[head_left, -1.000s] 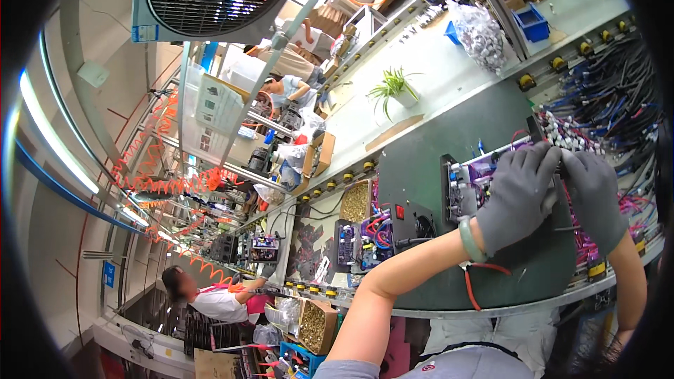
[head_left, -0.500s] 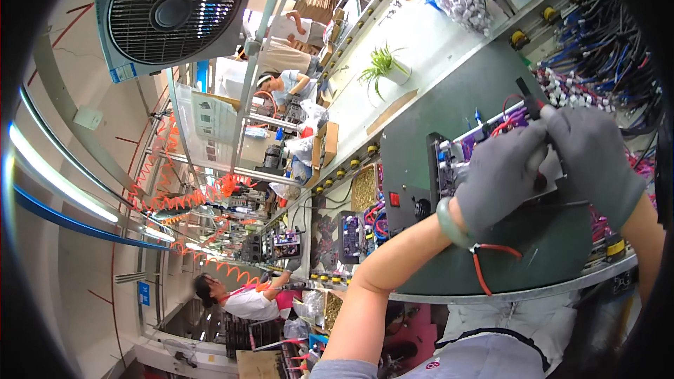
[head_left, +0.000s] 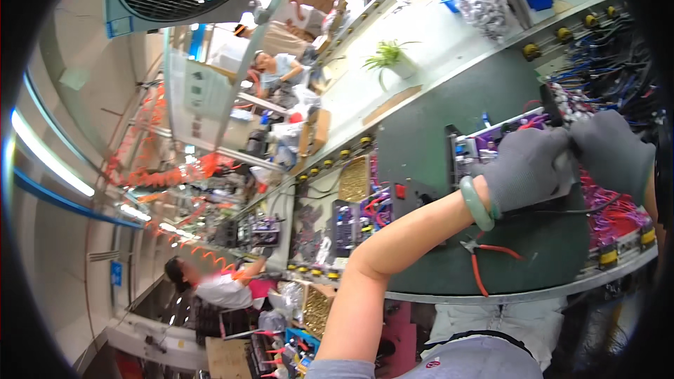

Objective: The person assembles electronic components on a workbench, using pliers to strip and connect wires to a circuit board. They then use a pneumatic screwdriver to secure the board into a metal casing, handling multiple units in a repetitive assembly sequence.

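Observation:
My left hand [head_left: 525, 168], in a grey glove with a jade-green bangle at the wrist, is over an opened electronic unit. Close against it is my right hand [head_left: 612, 151], also gloved in grey. The fingers of both are curled together at the unit's right end; what they pinch is hidden. The unit has a black end panel [head_left: 451, 158], a purple circuit board [head_left: 486, 142] and red wires [head_left: 535, 121]. A black cable [head_left: 562, 211] runs out under my right hand. Nearer me on the green mat [head_left: 428, 267] lie red-handled pliers [head_left: 475, 256].
Bundled dark cables [head_left: 607, 63] and pink wires [head_left: 609, 214] lie at the right. Left of the mat stands another purple-board unit [head_left: 344, 228]. Beyond are a potted plant [head_left: 393, 58] and a bag of silvery parts [head_left: 477, 3]. A co-worker [head_left: 221, 288] sits at the left.
The view has shifted slightly. Both hands stay together at the unit's right end, a little farther right in the picture. The black cable beneath them shows more. The pliers lie where they were.

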